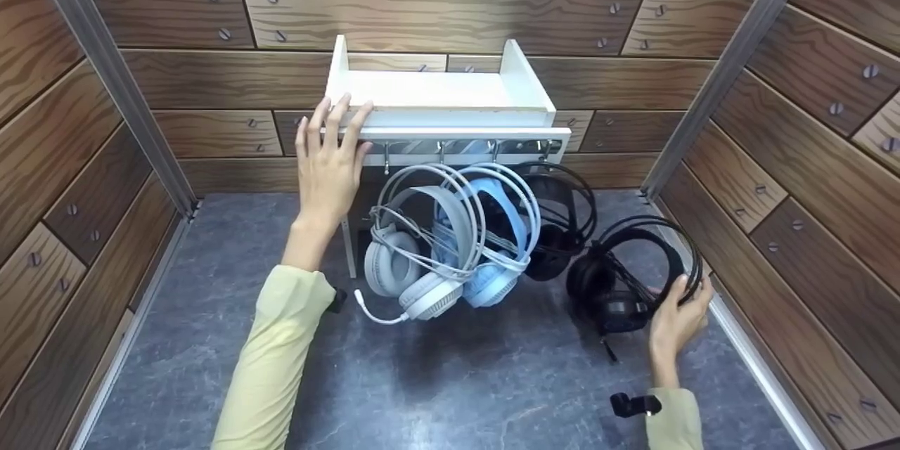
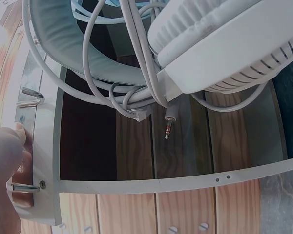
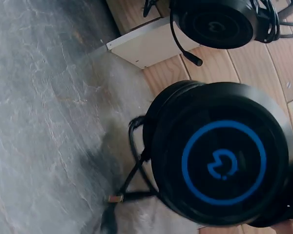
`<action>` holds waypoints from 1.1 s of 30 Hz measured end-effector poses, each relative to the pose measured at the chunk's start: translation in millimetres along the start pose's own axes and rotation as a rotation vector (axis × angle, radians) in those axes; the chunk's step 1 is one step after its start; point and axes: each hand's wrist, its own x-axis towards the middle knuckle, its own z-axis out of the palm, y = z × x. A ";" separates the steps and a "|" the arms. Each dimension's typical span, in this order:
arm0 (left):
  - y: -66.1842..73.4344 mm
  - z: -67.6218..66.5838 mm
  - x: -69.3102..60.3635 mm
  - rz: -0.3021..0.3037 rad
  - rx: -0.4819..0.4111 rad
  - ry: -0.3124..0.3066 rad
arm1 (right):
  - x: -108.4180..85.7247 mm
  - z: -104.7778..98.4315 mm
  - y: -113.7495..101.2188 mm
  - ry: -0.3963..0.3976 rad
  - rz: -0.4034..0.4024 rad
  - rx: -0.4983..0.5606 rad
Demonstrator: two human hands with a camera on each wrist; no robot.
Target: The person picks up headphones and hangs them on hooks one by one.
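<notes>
My right hand holds a black headset by its headband, right of the rack and above the floor. In the right wrist view its earcup shows a blue ring, with a cable dangling. My left hand rests with extended fingers on the left end of the white hook rack. From the hooks hang a white headset with a boom mic, a light blue headset and another black headset. The left wrist view shows the white headset's bundled cable and audio plug.
Above the hooks sits a white shelf with raised sides. The leftmost hook carries nothing. Wood-patterned walls with grey metal corner posts surround a grey marbled floor.
</notes>
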 end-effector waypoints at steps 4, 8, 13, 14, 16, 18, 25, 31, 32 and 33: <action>0.4 0.5 -0.5 0.002 -0.005 -0.001 | -4.0 -8.6 -7.5 0.049 -0.102 -0.003; -0.4 0.3 -0.7 -0.005 -0.005 -0.002 | -8.7 -18.6 -17.6 0.057 -0.144 0.003; -0.7 0.0 -0.6 -0.004 -0.007 -0.007 | -16.9 -32.7 -30.6 0.028 -0.180 0.000; -0.6 0.0 -0.6 -0.003 -0.007 -0.008 | -18.5 -35.7 -33.1 0.025 -0.196 -0.002; -0.5 -0.2 -0.5 -0.004 -0.007 -0.008 | -21.7 -41.6 -38.5 0.018 -0.229 -0.015; -0.3 -0.4 -0.4 -0.005 -0.004 -0.005 | -25.0 -47.7 -44.3 0.014 -0.263 -0.023; -1.1 -1.2 0.7 -0.003 -0.012 -0.010 | -40.0 -67.1 -69.0 -0.025 -0.278 -0.049; -3.0 -3.9 1.8 0.002 -0.069 -0.013 | -55.7 -81.2 -89.1 -0.041 -0.327 -0.076; -3.5 -4.6 1.9 0.006 -0.080 -0.016 | -58.0 -83.9 -91.9 -0.037 -0.338 -0.077; -4.2 -5.5 1.8 0.011 -0.089 -0.017 | -60.3 -86.8 -94.5 -0.035 -0.351 -0.074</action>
